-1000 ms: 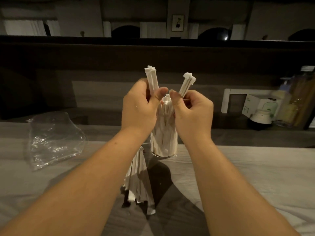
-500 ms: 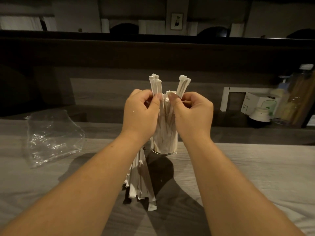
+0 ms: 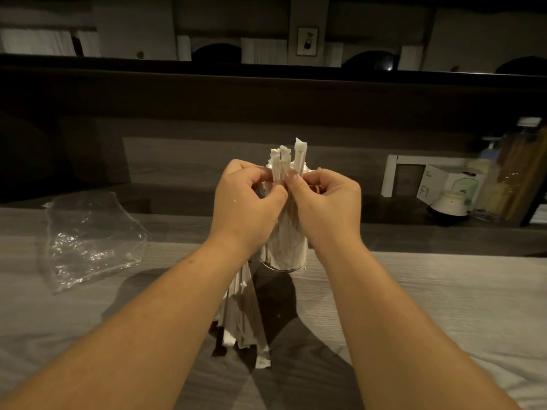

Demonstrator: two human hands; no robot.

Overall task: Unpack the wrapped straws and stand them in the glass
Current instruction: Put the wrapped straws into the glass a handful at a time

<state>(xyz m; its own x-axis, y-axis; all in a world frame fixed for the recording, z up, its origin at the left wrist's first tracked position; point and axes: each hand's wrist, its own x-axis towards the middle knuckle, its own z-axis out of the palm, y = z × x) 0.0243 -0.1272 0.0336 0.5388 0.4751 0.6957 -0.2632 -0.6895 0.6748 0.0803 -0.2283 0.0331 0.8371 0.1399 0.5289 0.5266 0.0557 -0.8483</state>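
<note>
Left to right:

Bag (image 3: 88, 241): empty clear plastic, crumpled flat on the table (image 3: 444, 306), well left of everything. Out of play.

Loose straws (image 3: 242, 315): a fan of wrapped ones lying on the table just in front of the glass, partly under the left forearm. Long axes run toward/away from the person, far ends near the glass base. My read: these are the stock left to load.

Left hand (image 3: 248, 202): fingers curled, thumb and forefinger pinching the raised straws (image 3: 281, 164) just above the rim. Sits on the left side of the glass top.

Glass (image 3: 284, 255): upright on the table, dead centre between the wrists, already packed with wrapped straws. Raised straws poke above the rest, near vertical, tips slightly splayed.

Right hand (image 3: 325, 202): fingers curled, thumb tip meeting the left thumb at the same straws; pinching from the right. Can't tell exactly which straws each hand owns, since the fingers hide the contact.

Key relation: straw axis is vertical, glass directly below the pinch, both hands equally close. So the next move looks like a straight push down along the axis, no sideways travel. Risk as I judge it: a full glass means friction, so the thin paper-wrapped straws could buckle or the glass could tip if the push is off-axis.

Far right: box (image 3: 450, 184), a small white jar and bottles on the back ledge, well apart.
</note>
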